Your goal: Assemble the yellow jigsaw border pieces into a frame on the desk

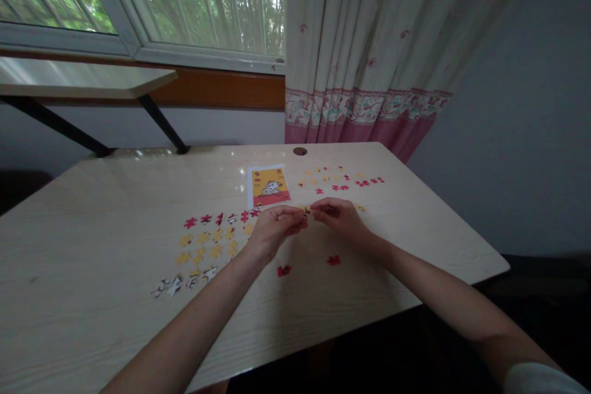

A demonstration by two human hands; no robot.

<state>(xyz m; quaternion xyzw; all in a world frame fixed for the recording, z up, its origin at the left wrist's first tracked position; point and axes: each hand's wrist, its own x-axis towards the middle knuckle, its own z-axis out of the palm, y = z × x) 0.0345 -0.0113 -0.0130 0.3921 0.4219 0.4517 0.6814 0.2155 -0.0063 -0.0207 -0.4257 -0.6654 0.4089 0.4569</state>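
My left hand (277, 229) and my right hand (340, 217) meet above the middle of the table, fingers closed in a pinch. Between their fingertips is a small yellow puzzle piece (306, 212) with dark marks; whether it is one piece or two joined I cannot tell. Below the hands, a red piece with a dark patch (284, 271) and a plain red piece (333, 260) lie apart on the table. Left of my left hand are rows of red, yellow and white pieces (216, 251), partly covered by my forearm.
Beyond my hands lies a picture card (271, 187) showing a white animal on yellow and red. More yellow and red pieces (340, 187) are spread at the back right of the pale wooden table (92, 246). A raised shelf (87, 79) stands at the back left.
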